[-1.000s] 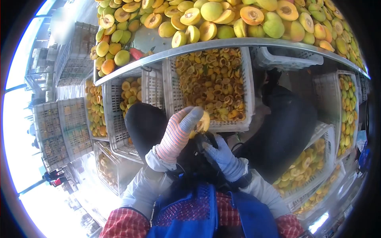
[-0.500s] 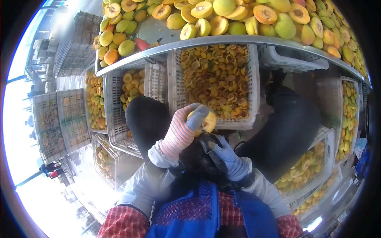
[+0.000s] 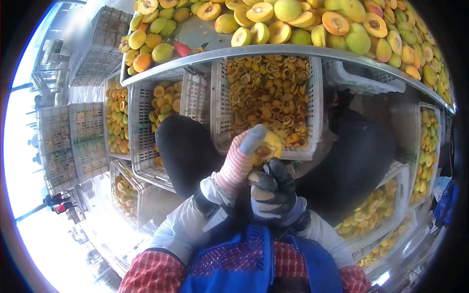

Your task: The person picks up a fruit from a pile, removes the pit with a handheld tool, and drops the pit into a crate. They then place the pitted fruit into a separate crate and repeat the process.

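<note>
My left hand (image 3: 239, 156), in a striped glove with a greyish thumb, is closed around a yellow peach half (image 3: 273, 144). The thumb lies over its top, and the cut face shows a brownish hollow. Right below the fruit, my right hand (image 3: 273, 193) is curled into a fist, with the dark palm side of its glove turned up and the thumb against the peach. Whatever that fist holds is hidden by the fingers. Beneath the peach stands a white crate (image 3: 316, 107) of scooped-out, ring-like brown-yellow fruit pieces (image 3: 268, 97).
A metal-edged table (image 3: 293, 50) in front bears many whole and halved peaches (image 3: 288, 10) and a red-handled object (image 3: 181, 49). Crates of peach halves stand left (image 3: 141, 141) and right (image 3: 403, 205). My knees flank the middle crate; stacked crates (image 3: 73, 146) rise at far left.
My right hand has rolled over, from back up to palm side up, and come closer under the peach half. My left hand has moved slightly right, still holding the fruit.
</note>
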A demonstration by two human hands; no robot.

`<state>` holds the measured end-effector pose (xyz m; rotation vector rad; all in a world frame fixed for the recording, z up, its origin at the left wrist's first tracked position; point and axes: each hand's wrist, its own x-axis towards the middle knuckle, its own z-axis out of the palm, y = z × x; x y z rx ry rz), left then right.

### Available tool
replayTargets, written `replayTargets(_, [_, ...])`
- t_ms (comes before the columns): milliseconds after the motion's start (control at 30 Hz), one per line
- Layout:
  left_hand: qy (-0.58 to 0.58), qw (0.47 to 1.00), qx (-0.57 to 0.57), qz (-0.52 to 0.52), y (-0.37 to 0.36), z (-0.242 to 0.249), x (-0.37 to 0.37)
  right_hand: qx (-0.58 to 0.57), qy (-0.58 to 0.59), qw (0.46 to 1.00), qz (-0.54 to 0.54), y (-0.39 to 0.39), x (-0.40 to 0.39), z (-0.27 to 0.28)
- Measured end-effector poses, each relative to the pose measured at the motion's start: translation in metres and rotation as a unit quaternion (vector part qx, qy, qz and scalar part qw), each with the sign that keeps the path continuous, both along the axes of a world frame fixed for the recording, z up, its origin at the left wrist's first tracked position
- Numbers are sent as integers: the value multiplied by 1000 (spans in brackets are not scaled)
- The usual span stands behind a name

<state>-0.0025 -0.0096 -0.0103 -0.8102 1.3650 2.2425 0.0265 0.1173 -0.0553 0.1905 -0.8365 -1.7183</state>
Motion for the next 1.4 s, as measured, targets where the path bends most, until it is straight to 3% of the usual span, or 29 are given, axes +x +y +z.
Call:
replayTargets(67, [-1,1000,19,24,5,0,-2,-8,0,1000,-12,1,2,-5])
replayTargets(167, [114,980,-142,-80,-5,-4,-9,4,12,1000,-3,2,-1,-2])
replayTargets(200, [214,929,-252,-166,-15,-6,-15,10,15,1000,4,2,0,0])
replayTargets(333, [58,994,-3,-92,-11,-6,-15,-8,12,1000,-21,-1,-1,3])
replayTargets(367, [-10,993,118,-4,3,-2,-9,-25,32,999,-27,-2,-1,4])
replayTargets(467, [-138,943,259,160,16,-47,8,-30,32,996,-83,-2,-12,4])
replayTargets(500, [-28,978,163,126,13,-43,10,-25,21,994,-109,0,-15,3])
replayTargets(533, [-50,986,97,129,3,-44,9,-20,-21,989,-145,5,-15,-5])
replayTargets(600, [-84,989,-48,114,-15,-23,-1,152,-88,975,-136,14,-12,-15])
replayTargets(633, [-65,993,-97,38,-32,-15,2,206,-96,966,-121,12,-13,-24])
replayTargets(700, [75,944,-307,95,-48,-27,14,234,-45,966,-104,8,-10,-29])
replayTargets(767, [189,886,-410,107,-76,-3,21,228,-14,969,-97,4,-10,-34])
replayTargets(833, [207,841,-469,172,-111,8,20,189,-1,977,-94,4,-11,-44])
replayTargets(867, [170,836,-493,170,-123,13,18,240,-4,969,-64,7,-12,-47])
replayTargets(967, [263,796,-538,86,-108,24,10,313,-11,949,-34,-4,-16,-40])
replayTargets(1000, [285,749,-598,3,-110,26,11,346,27,938,-29,-6,-19,-39])
replayTargets(1100, [254,758,-596,78,-125,22,3,461,43,886,24,-2,-28,-25])
replayTargets(1133, [206,712,-664,99,-148,23,-4,591,79,801,51,-2,-30,-15])
replayTargets(1167, [80,604,-793,25,-170,30,-8,590,71,803,45,-1,-29,-18])
replayTargets(1233, [-114,435,-882,-142,-211,27,-20,589,53,806,30,2,-30,-25])
replayTargets(1267, [-67,465,-875,-121,-214,25,-31,618,53,784,28,-1,-31,-20])
replayTargets(1333, [24,522,-849,-78,-196,43,-70,606,54,793,26,-7,-33,-25])
replayTargets(1400, [-25,549,-833,-62,-183,57,-119,597,59,799,35,-8,-31,-32])
